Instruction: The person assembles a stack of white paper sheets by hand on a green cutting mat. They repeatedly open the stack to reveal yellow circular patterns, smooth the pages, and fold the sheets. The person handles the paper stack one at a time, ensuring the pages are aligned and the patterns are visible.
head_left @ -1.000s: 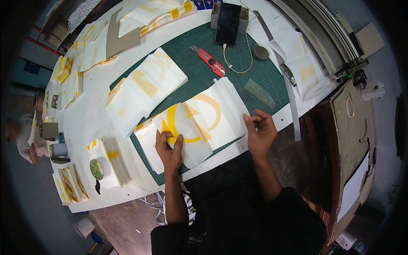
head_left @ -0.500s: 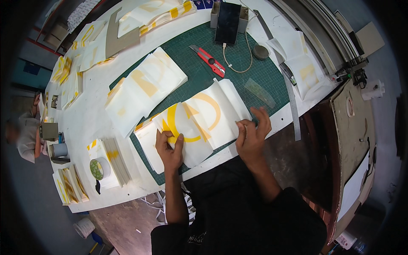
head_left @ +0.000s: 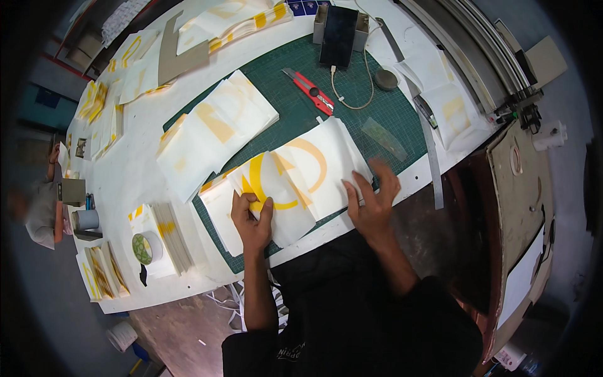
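Observation:
A stack of white printed sheets [head_left: 314, 173] with yellow and pale orange curved marks lies spread at the front of the green cutting mat [head_left: 286, 103]. My left hand [head_left: 252, 223] pinches a fold of the top sheet between thumb and fingers, near the bright yellow curve. Over the right edge of the sheets is my right hand [head_left: 375, 200], its fingers apart and the tips at or just above the paper; contact is hard to tell. A second stack of printed sheets [head_left: 217, 122] rests farther left. Beyond them lies a red utility knife [head_left: 313, 93].
A phone [head_left: 339, 38] leans on a grey box, its cable looping over the mat. A round dark tin [head_left: 385, 80] and a steel ruler [head_left: 434, 163] lie right. At left are a tape roll [head_left: 147, 248] and sheet bundles [head_left: 171, 235]. Another person [head_left: 41, 210] is far left.
My right hand has let go of the sheet's right edge and spread its fingers. The paper there lies flatter. My left hand keeps its pinch.

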The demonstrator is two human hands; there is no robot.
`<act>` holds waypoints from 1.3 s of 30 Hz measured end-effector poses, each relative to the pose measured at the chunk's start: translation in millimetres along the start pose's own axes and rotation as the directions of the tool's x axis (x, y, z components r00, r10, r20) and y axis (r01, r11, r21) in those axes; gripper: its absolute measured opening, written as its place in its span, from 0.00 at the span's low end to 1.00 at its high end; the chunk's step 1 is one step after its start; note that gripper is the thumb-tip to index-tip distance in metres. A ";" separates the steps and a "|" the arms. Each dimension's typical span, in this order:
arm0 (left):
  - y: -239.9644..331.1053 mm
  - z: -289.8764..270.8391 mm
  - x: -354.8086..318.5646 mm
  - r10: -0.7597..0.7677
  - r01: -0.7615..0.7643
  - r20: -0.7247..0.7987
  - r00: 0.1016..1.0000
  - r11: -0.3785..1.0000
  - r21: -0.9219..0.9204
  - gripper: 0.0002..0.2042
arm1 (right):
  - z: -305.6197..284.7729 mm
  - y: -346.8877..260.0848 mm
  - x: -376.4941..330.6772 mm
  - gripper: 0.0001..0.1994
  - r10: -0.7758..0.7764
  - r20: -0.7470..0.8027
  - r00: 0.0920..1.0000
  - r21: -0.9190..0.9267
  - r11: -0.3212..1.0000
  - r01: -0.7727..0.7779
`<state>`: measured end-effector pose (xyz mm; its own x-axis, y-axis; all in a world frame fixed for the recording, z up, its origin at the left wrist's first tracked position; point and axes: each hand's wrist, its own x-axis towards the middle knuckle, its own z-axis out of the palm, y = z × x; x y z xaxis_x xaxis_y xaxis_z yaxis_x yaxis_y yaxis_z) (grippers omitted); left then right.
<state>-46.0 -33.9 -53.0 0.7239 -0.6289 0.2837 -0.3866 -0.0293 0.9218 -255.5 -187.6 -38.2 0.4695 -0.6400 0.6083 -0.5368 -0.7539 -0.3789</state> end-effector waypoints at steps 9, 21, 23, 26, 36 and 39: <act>2.3 0.8 0.8 -0.009 0.009 -0.007 1.000 0.999 -0.044 0.11 | 8.2 -35.8 1.3 0.08 -0.004 0.188 0.982 0.449 0.890 -0.083; 18.3 11.3 1.6 -0.177 0.125 -0.109 0.978 0.919 -0.374 0.31 | 24.2 -67.6 4.8 0.24 0.402 0.251 0.881 0.526 0.707 -0.472; 4.7 -2.4 0.6 -0.126 0.126 0.015 0.992 0.974 -0.187 0.28 | 24.5 -55.9 4.4 0.24 0.461 0.279 0.843 0.516 0.668 -0.536; -3.4 -12.0 -1.9 -0.137 0.144 0.104 0.985 0.987 -0.069 0.22 | 29.9 -45.4 6.2 0.22 0.476 0.262 0.840 0.591 0.609 -0.529; 4.2 -8.1 1.3 -0.260 0.200 -0.075 0.963 0.871 -0.449 0.13 | 28.8 -49.0 9.2 0.25 0.466 0.351 0.812 0.545 0.603 -0.582; 0.5 -16.5 1.8 -0.208 0.188 -0.014 0.978 0.911 -0.367 0.10 | 29.7 -54.2 8.4 0.18 0.293 0.102 0.951 0.385 0.870 -0.309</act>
<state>-35.5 -22.1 -47.6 0.7963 -0.5982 0.0896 -0.0059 0.1404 0.9901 -201.6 -156.5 -33.2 0.3610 -0.8443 0.3960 -0.3420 -0.5149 -0.7861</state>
